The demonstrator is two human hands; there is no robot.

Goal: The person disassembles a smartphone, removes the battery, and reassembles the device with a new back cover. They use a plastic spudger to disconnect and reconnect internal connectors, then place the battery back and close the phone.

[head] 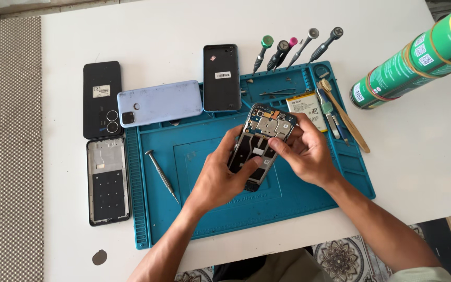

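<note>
White, smooth bench (408, 172), bearing a teal rubbery repair mat (194, 209) ribbed along its edges and moulded into shallow compartments. Right of the mat, well apart from it, a green cylindrical spray can (411, 57) lying tilted, banded with rubber rings. Overlapping the mat's upper left corner, a pale lavender phone back (160, 103), smooth and round-cornered; left of the mat, a matte black back cover (102, 99) and below it a black rectangular frame (108, 180) with a grey metal plate. At the mat's top edge, another black cover (221, 77) and a fan of four slim screwdrivers (288, 49) with coloured caps. On the mat's left half, a lone silver screwdriver (162, 176); on its right side, a flat battery (309, 107) and a wooden-handled brush (345, 117).

Above the mat's centre, held tilted off the surface: an opened phone body (261, 143), circuit board and metal shields exposed. Left hand (217, 177) cupped beneath, fingers wrapped around the lower left edge, thumb on top. Right hand (306, 151) curled over the right side, fingers pressed together, pinching at the board's middle
</note>
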